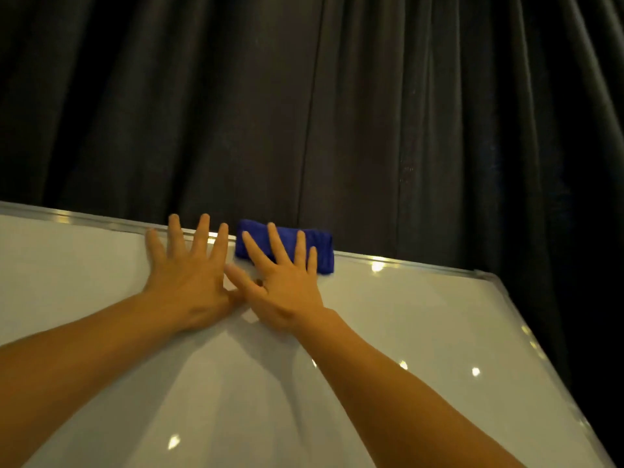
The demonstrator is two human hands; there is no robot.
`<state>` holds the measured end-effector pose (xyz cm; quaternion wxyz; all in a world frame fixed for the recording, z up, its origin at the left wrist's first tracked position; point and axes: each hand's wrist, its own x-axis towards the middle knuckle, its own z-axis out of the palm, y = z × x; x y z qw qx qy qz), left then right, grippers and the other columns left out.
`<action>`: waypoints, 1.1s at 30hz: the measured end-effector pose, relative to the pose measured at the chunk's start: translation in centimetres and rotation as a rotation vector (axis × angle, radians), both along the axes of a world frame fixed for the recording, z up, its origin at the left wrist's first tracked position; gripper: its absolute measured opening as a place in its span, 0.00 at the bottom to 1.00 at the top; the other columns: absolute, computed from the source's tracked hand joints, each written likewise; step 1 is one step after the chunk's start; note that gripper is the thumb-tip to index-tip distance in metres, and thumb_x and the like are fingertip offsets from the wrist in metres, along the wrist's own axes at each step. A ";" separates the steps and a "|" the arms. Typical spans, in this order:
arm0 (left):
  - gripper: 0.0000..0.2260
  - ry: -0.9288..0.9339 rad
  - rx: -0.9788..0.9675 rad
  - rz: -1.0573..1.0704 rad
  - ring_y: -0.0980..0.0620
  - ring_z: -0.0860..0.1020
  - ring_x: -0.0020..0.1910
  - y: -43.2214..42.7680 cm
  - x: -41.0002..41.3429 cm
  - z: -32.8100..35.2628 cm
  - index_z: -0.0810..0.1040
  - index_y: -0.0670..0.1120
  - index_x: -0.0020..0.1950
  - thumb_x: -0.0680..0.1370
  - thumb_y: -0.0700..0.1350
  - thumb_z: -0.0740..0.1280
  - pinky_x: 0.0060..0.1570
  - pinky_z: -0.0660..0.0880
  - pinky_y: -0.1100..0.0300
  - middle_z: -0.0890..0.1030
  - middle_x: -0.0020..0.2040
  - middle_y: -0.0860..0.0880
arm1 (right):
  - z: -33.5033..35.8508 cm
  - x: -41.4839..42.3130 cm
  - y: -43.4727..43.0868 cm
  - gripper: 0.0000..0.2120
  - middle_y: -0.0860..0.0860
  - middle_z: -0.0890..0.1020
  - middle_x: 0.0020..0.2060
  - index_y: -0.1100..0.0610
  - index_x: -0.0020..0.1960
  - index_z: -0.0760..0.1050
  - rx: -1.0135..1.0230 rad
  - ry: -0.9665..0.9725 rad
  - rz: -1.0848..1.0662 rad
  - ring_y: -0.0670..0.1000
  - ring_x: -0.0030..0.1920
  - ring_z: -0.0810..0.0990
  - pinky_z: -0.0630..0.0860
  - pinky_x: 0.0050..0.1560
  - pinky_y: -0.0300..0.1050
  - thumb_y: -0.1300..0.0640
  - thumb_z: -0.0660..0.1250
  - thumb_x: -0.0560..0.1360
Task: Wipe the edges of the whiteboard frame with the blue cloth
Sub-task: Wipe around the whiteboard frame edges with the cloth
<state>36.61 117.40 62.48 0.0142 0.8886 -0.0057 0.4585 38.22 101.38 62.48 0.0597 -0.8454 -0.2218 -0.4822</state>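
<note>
Dark curtain (304, 96) behind; whiteboard (405, 332) fills the lower view. Your left hand (189, 275) lies flat, fingers spread, holding nothing, likely bracing the board. Your right hand (283, 282), fingers splayed, presses the folded blue cloth (320, 248) onto the top frame edge (405, 261), placed for wiping along it.

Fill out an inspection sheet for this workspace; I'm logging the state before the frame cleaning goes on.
Surface: glossy white whiteboard panel, light glints, no marks seen.
Job's things: folded blue cloth on the silver metal frame's top edge.
Clutter: nothing seen.
Grippers: left hand flat, fingers spread on the board; right hand open, fingers spread over the cloth.
Cables: nothing seen.
Surroundings: dark pleated curtain behind the board.
</note>
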 end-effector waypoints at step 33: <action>0.55 -0.036 -0.015 -0.077 0.29 0.38 0.77 -12.6 1.5 0.2 0.37 0.48 0.80 0.63 0.81 0.43 0.70 0.43 0.26 0.39 0.81 0.41 | 0.6 0.5 -19.8 0.24 0.34 0.39 0.76 0.22 0.70 0.40 -0.090 -0.028 -0.119 0.56 0.78 0.35 0.26 0.69 0.48 0.27 0.43 0.75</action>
